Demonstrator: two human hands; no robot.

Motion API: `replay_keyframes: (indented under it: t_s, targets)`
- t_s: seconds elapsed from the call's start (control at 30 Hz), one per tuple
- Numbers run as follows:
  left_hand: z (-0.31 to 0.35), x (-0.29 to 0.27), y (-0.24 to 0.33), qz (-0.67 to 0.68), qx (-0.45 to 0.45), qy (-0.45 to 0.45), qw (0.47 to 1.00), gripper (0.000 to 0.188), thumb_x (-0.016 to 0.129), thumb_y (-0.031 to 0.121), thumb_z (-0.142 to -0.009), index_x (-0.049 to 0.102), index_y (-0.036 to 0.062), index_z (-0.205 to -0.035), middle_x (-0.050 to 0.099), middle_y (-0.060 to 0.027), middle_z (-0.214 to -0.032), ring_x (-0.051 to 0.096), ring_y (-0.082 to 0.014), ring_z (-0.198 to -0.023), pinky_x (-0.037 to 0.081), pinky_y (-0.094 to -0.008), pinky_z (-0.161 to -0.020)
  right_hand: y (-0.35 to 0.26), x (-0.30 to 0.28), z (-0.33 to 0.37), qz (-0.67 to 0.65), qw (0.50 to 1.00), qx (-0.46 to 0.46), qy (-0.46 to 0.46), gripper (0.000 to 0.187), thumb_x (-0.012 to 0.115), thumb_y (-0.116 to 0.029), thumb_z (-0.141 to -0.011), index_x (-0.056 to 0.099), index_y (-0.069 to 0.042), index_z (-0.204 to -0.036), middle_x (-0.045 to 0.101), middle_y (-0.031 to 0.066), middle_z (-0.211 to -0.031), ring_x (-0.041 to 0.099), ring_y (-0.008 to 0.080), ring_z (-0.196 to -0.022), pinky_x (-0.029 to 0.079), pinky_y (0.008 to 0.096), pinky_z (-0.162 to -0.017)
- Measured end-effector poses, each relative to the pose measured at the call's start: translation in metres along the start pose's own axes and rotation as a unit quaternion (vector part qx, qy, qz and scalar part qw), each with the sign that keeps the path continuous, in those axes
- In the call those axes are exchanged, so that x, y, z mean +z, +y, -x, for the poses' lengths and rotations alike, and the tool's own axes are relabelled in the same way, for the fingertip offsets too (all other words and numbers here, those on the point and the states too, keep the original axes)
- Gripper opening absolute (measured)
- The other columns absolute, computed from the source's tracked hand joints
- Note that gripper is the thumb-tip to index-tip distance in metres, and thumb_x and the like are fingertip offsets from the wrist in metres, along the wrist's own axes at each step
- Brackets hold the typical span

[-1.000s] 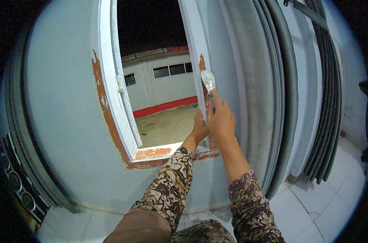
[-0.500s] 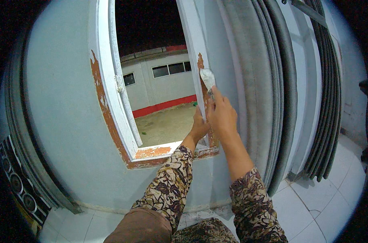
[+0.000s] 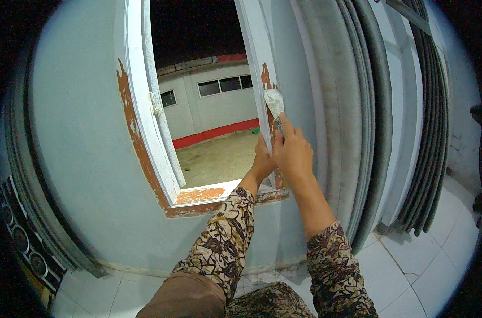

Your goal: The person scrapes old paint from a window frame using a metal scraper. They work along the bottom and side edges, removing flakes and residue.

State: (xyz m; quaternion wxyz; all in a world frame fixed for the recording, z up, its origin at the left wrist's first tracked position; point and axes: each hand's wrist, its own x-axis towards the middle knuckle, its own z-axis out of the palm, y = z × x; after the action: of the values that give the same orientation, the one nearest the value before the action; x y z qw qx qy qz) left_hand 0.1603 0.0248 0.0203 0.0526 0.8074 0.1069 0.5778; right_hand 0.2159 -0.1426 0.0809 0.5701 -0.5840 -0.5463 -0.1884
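Observation:
My right hand (image 3: 294, 153) grips a scraper by its handle. The pale, wide blade of the scraper (image 3: 274, 100) points up and lies against the right side of a white window frame (image 3: 251, 32). Around the blade the paint is off and brown wood (image 3: 265, 77) shows. Just left of it, my left hand (image 3: 263, 163) is closed on the inner edge of the same side of the frame, a little lower than the blade. Some of its fingers are hidden behind the frame and the right hand.
Grey curtains (image 3: 333, 106) hang close to my right arm, with darker folded ones (image 3: 429, 132) farther right. Brown patches (image 3: 132, 122) also run down the frame's left side and along the sill (image 3: 201, 195). A speaker (image 3: 20, 238) stands at far left. White tiles (image 3: 405, 265) cover the floor.
The scraper and my right hand have shifted slightly to the right. A bit more brown wood shows just above the blade. My left hand keeps its place on the frame.

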Motion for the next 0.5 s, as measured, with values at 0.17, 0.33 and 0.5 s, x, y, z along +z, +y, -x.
replay_keyframes:
  t_s: [0.17, 0.33, 0.5]
  targets:
    - [0.005, 0.001, 0.007, 0.067, 0.002, 0.058, 0.996, 0.057, 0.07, 0.026, -0.088, 0.04, 0.0005, -0.129, 0.061, -0.0153, -0.113, 0.06, -0.0209, -0.101, 0.049, -0.0349, -0.085, 0.003, 0.0, 0.001, -0.02, 1.0, -0.01, 0.01, 0.043, 0.053, -0.024, -0.094, 0.05, -0.014, -0.136, 0.062, 0.0231, -0.098, 0.063, 0.043, -0.086, 0.05, 0.0512, -0.076]
    - [0.0, -0.002, 0.011, -0.179, 0.079, 0.026, 0.98, 0.06, 0.073, 0.023, -0.083, 0.041, -0.0004, -0.128, 0.061, -0.0155, -0.114, 0.061, -0.0234, -0.103, 0.049, -0.036, -0.086, 0.005, 0.001, 0.003, -0.007, 0.999, 0.018, -0.03, 0.042, 0.053, -0.022, -0.094, 0.05, -0.013, -0.135, 0.062, 0.0233, -0.097, 0.063, 0.0427, -0.089, 0.051, 0.0504, -0.076]
    - [-0.002, -0.002, 0.011, -0.056, 0.087, 0.05, 0.993, 0.06, 0.075, 0.023, -0.081, 0.042, -0.0004, -0.126, 0.061, -0.016, -0.113, 0.061, -0.0247, -0.101, 0.048, -0.0374, -0.086, 0.006, 0.004, 0.005, -0.022, 1.0, -0.01, 0.012, 0.043, 0.053, -0.022, -0.094, 0.05, -0.013, -0.135, 0.063, 0.0233, -0.099, 0.063, 0.0426, -0.088, 0.051, 0.0505, -0.076]
